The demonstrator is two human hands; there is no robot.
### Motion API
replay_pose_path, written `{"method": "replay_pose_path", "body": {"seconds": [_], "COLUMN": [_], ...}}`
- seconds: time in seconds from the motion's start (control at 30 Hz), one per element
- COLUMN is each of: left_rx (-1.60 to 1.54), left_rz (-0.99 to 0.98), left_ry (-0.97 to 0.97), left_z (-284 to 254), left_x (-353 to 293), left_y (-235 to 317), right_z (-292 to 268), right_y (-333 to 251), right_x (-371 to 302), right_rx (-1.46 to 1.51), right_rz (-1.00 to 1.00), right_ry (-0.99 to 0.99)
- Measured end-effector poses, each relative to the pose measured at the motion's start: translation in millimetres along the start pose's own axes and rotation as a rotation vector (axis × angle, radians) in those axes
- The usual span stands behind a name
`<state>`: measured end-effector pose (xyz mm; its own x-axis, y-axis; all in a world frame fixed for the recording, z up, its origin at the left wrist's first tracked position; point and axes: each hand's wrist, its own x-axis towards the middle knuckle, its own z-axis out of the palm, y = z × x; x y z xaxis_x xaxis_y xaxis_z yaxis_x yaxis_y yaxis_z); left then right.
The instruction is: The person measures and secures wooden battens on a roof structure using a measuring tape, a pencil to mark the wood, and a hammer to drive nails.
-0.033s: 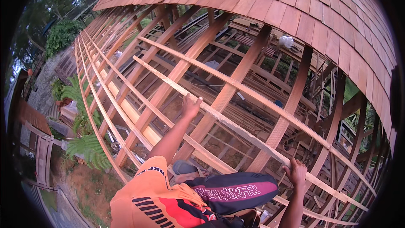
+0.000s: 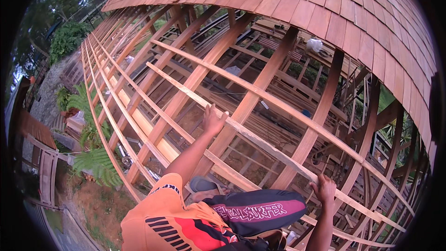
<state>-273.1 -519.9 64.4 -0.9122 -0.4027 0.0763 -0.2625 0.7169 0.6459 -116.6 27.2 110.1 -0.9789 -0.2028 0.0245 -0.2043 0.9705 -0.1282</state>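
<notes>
Left hand [image 2: 215,121] and right hand [image 2: 324,188] both grasp the wooden batten [image 2: 269,148] in front of me; its long axis slants from upper left to lower right, crossing the rafters [image 2: 326,102], roughly parallel to the upper batten [image 2: 278,104], my left hand being nearer its upper end.

Tan batten [image 2: 269,147], orange shirt [image 2: 162,210] (black-striped)

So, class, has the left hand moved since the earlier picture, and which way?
Yes, slightly: the left hand has shifted rightward along the wooden strip, nearer the sloping beam just right of it.
</notes>
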Motion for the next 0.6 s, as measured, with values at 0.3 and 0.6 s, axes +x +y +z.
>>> {"method": "replay_pose_path", "body": {"seconds": [0.3,0.6], "left_rx": [0.486,0.325], "left_rz": [0.874,0.973], "left_ry": [-0.361,-0.182], "left_z": [61,18], "left_x": [-43,63], "left_y": [81,-13], "right_z": [-6,-45], "right_y": [-37,1], "right_x": [16,-20], "right_rx": [0.098,-0.02], "right_rz": [0.118,0.19], "right_ry": [-0.077,0.096]}}
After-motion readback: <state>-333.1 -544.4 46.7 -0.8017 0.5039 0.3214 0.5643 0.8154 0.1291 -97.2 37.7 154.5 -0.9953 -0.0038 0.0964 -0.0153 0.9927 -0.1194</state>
